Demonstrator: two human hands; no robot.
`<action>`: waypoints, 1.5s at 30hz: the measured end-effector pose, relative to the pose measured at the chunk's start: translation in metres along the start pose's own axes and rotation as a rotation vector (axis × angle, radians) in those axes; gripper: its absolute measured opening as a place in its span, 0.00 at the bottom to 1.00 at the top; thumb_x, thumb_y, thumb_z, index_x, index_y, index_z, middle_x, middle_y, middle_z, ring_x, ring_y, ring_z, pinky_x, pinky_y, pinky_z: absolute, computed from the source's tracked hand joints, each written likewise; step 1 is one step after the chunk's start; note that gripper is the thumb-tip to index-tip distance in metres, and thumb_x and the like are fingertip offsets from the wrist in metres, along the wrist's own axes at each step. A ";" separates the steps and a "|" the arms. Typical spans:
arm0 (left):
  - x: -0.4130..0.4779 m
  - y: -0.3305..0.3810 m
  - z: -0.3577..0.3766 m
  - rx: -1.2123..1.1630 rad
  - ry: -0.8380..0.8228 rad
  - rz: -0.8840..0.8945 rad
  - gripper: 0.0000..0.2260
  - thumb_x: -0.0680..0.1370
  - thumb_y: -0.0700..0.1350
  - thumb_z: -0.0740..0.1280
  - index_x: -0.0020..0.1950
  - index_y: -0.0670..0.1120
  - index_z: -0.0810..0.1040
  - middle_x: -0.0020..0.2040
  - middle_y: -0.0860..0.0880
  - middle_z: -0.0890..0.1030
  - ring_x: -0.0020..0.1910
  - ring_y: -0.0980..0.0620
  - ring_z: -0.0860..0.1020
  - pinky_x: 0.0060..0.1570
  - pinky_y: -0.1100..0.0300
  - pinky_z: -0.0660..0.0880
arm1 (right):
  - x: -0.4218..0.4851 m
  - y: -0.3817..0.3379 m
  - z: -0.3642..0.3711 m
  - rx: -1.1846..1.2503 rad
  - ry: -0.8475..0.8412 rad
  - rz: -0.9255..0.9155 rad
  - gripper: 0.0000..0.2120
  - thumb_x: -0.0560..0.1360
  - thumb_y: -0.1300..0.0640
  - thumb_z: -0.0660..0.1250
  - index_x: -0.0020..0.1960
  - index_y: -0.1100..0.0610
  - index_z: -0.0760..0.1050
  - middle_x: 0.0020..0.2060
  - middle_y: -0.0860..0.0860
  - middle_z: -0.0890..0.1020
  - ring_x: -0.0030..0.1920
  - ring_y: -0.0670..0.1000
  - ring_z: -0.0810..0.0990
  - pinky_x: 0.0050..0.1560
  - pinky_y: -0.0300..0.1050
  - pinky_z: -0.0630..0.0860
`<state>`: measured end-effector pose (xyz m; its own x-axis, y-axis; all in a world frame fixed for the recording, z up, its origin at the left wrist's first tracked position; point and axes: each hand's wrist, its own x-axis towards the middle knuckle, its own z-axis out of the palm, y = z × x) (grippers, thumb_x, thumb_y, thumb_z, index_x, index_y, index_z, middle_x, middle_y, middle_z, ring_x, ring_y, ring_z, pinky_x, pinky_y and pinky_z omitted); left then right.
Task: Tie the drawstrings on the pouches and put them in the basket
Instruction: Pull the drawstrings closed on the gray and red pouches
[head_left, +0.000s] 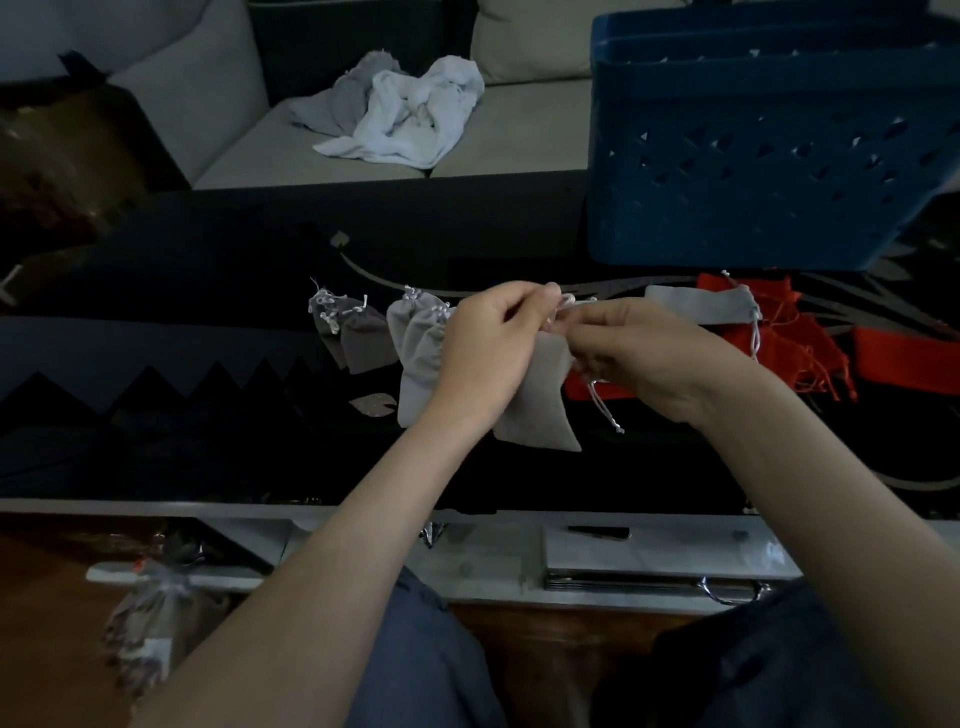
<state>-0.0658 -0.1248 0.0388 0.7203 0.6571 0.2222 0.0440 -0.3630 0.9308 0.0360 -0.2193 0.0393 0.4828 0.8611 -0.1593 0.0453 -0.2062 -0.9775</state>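
Ahead, dark patterned table (182, 312) bearing blue basket (769, 156); grey sofa (519, 140) behind.

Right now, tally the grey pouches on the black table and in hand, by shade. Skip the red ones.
dark grey pouches: 2
loose light grey pouches: 3
held light grey pouch: 1
total: 6

The left hand (488, 353) and right hand (639, 353) are bare. So are the left forearm (322, 561) and right forearm (810, 467), right to the near edge. The trousers (431, 675) are blue-grey, of a denim-like cloth. They look paler on the left leg (410, 639) and darker, in shadow, on the right leg (753, 675).
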 end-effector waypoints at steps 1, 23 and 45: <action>0.000 0.000 -0.001 -0.047 -0.016 -0.017 0.10 0.79 0.46 0.64 0.40 0.53 0.81 0.34 0.55 0.81 0.40 0.58 0.80 0.49 0.59 0.77 | 0.000 0.000 0.000 0.017 -0.006 0.006 0.14 0.77 0.60 0.65 0.56 0.71 0.75 0.42 0.57 0.74 0.36 0.47 0.72 0.41 0.40 0.69; 0.009 -0.008 -0.017 -0.299 -0.305 -0.034 0.07 0.76 0.35 0.67 0.43 0.45 0.82 0.40 0.51 0.84 0.45 0.55 0.81 0.51 0.64 0.76 | -0.005 -0.004 -0.009 0.067 0.009 -0.029 0.03 0.74 0.63 0.60 0.42 0.59 0.71 0.33 0.52 0.70 0.35 0.48 0.68 0.38 0.42 0.65; 0.008 -0.010 0.017 0.834 0.102 0.729 0.05 0.69 0.32 0.69 0.39 0.40 0.74 0.33 0.44 0.76 0.35 0.44 0.74 0.35 0.53 0.69 | -0.008 -0.001 -0.016 -0.226 0.229 -0.202 0.09 0.77 0.59 0.64 0.39 0.58 0.76 0.26 0.43 0.76 0.28 0.39 0.72 0.31 0.33 0.67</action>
<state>-0.0486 -0.1276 0.0265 0.7050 0.1430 0.6946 0.1126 -0.9896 0.0895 0.0461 -0.2328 0.0436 0.6264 0.7739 0.0934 0.3386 -0.1622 -0.9268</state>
